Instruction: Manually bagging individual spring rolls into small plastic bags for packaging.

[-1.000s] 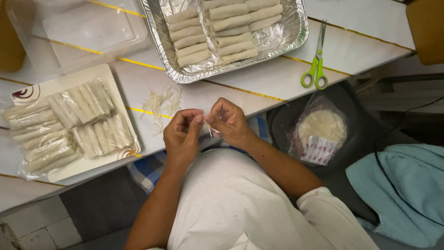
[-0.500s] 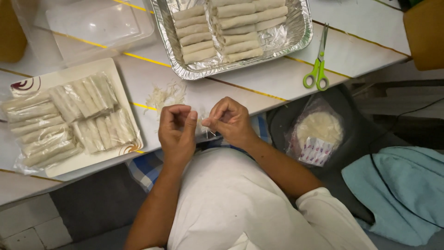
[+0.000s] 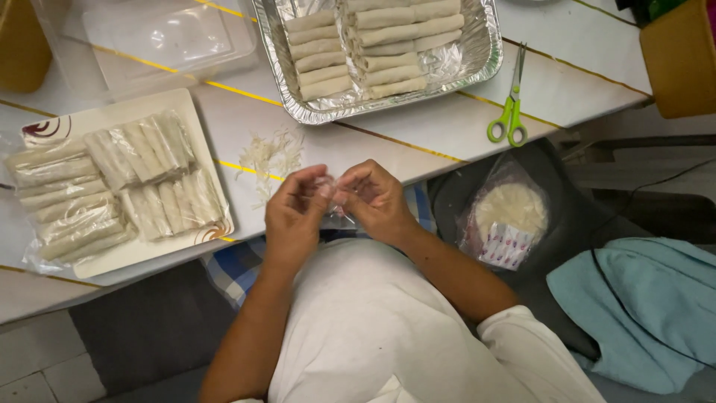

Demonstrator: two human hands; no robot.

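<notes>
Wrap (image 3: pixel 333 195), thin clear scrap, sits pinched between left hand (image 3: pixel 294 216) and right hand (image 3: pixel 379 200) above tabletop (image 3: pixel 418 134) edge; both grips closed; uneven pull risks tearing or dropping it.

Bare table (image 3: pixel 388 145) lies mid-frame above the hands; foil tray (image 3: pixel 477 63) blocks top centre, plate (image 3: pixel 198 127) left, scissors (image 3: pixel 509 119) right.
</notes>
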